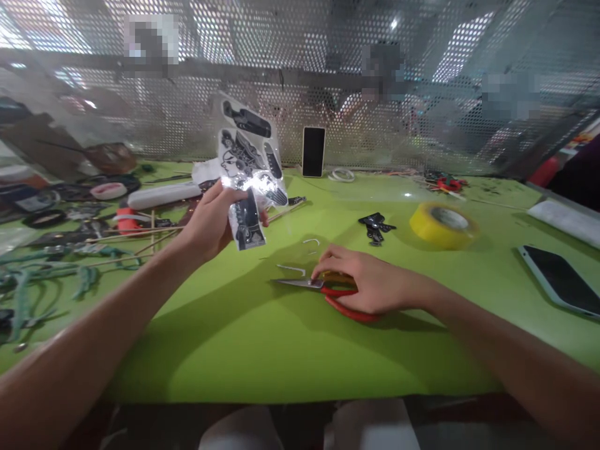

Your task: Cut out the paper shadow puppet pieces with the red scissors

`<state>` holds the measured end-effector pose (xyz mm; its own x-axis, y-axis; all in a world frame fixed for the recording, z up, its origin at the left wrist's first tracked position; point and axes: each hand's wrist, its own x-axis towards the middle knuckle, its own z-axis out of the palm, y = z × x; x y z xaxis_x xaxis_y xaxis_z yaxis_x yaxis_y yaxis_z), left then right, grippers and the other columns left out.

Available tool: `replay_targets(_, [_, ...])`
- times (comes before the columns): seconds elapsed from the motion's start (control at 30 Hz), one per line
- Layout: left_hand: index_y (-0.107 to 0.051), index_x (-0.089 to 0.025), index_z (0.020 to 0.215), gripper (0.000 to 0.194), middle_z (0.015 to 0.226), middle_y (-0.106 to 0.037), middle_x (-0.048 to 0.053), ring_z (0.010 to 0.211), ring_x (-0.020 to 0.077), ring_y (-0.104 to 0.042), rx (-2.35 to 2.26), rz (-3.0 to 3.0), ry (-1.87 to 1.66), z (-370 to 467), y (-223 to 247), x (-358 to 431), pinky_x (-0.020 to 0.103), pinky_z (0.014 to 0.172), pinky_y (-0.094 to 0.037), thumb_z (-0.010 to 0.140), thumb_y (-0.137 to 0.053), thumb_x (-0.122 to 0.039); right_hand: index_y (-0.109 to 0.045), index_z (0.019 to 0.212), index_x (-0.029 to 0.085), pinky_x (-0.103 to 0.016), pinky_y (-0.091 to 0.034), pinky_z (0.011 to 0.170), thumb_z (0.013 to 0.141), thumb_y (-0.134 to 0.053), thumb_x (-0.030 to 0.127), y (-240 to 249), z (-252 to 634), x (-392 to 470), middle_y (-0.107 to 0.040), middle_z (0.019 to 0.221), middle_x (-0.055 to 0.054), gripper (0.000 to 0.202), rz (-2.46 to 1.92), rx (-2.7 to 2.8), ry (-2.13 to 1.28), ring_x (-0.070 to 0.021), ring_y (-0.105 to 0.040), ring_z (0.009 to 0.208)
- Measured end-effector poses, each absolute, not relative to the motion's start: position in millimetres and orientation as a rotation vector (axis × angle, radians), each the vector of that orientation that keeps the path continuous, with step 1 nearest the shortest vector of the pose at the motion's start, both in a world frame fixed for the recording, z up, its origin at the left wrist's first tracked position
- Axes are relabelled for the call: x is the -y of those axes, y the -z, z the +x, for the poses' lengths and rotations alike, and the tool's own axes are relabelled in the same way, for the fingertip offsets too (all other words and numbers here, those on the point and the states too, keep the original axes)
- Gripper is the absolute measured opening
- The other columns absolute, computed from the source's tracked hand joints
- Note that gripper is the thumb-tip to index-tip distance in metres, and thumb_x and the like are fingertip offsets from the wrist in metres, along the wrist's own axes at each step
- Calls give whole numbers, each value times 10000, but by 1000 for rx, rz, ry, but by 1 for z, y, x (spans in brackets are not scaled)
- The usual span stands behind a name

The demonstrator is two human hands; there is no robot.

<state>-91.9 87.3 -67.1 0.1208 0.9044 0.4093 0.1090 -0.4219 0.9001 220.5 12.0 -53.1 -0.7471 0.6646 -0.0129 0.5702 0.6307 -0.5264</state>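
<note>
My left hand (213,219) is closed on the lower left edge of a glossy clear sheet (241,156) printed with black shapes, held up above the table. Glare washes out part of the print. A pair of scissors (354,310) with red handles lies on the green tabletop under my right hand (375,280). My right fingers curl over the handles and touch near the pivot, while the blades point left. Thin white offcuts (291,270) rest just beyond the blades. Farther back lie black cut-out pieces (375,226).
A yellow tape roll (424,226) and a phone (562,278) lie to the right. Another phone (314,152) stands against the perforated metal screen (262,69). Thin sticks (140,231), green strips (89,275) and other clutter cover the left side. The green table's (300,369) front edge is near me.
</note>
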Motion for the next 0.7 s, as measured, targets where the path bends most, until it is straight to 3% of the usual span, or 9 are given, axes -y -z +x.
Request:
replay_targets(0.2, [-566,-209,1054,208,773,-703,-1,583,151,-689,-942,1381,-1413,-84,67,-84,281,538,-555,998,-705,-352,-802,1258,187,-399,-614,892,972,-710,162,50,218,-5,-768,1250,-135,302,-991,2714,-620,-272,-787,989])
replay_targets(0.3, [-575,-221,1075,161,810,-700,-6,598,158,-686,-928,1323,-1431,-83,69,-86,285,539,-581,1012,-708,-285,-832,1155,192,-345,-577,811,971,-683,93,53,220,-7,-822,1115,-98,256,-940,2698,-577,-228,-770,904])
replay_targets(0.4, [-634,-211,1106,127,860,-705,4,634,147,-668,-932,1291,-1427,-84,73,-90,272,549,-586,1053,-718,-290,-839,1063,172,-360,-578,836,1027,-683,143,60,222,-12,-834,988,-92,163,-929,2579,-494,-231,-754,885])
replay_targets(0.5, [-688,-172,1215,226,977,-724,28,734,143,-686,-939,1273,-1422,-88,76,-95,269,616,-613,1082,-735,-349,-817,1247,136,-479,-599,1032,1053,-732,272,66,218,-19,-820,1194,-161,252,-1064,2469,-418,-313,-748,1126])
replay_targets(0.6, [-703,-162,1286,281,1111,-748,64,846,170,-729,-948,1267,-1405,-90,78,-99,311,706,-655,1085,-739,-355,-626,1595,95,-652,-467,1266,1047,-770,417,70,208,-27,-621,1612,-249,651,-1337,2435,-478,-422,-566,1510])
replay_targets(0.63, [-705,-164,1301,290,1148,-751,74,881,180,-739,-952,1267,-1398,-91,78,-100,328,735,-665,1084,-741,-354,-566,1654,92,-693,-424,1295,1041,-778,458,70,204,-30,-558,1678,-261,745,-1406,2452,-522,-446,-503,1568])
replay_targets(0.7, [-699,-160,1336,324,1206,-751,88,940,200,-753,-959,1265,-1392,-91,78,-103,362,788,-680,1081,-744,-355,-577,1663,118,-744,-420,1281,966,-861,529,72,195,-37,-574,1662,-262,857,-1441,2486,-575,-483,-513,1549])
